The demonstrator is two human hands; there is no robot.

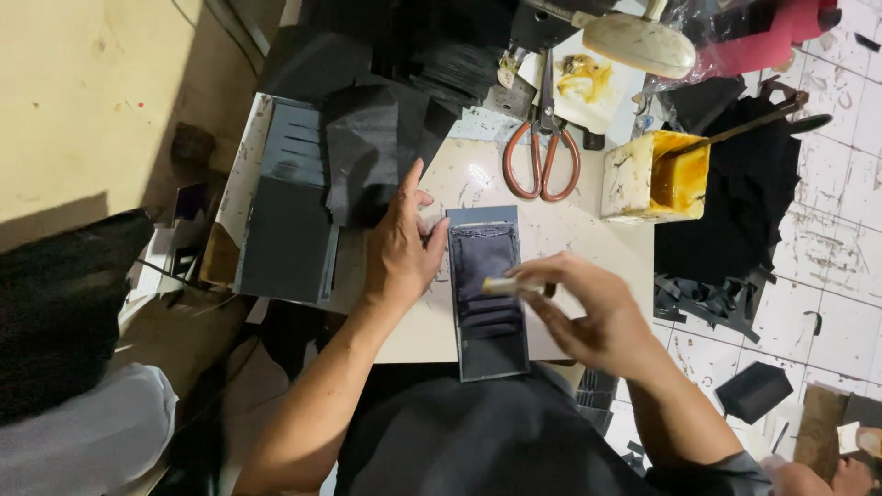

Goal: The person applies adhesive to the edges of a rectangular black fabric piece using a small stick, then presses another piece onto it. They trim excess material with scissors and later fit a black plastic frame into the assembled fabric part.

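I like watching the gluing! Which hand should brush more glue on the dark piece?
Probably the right hand: it holds the brush over the dark piece, while the left hand presses its edge.

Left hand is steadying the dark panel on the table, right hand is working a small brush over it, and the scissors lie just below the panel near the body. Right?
Not quite. The head view shows the scissors above the dark panel, on the far side of the table. The rest holds: left hand steadies it, right hand holds the small brush.
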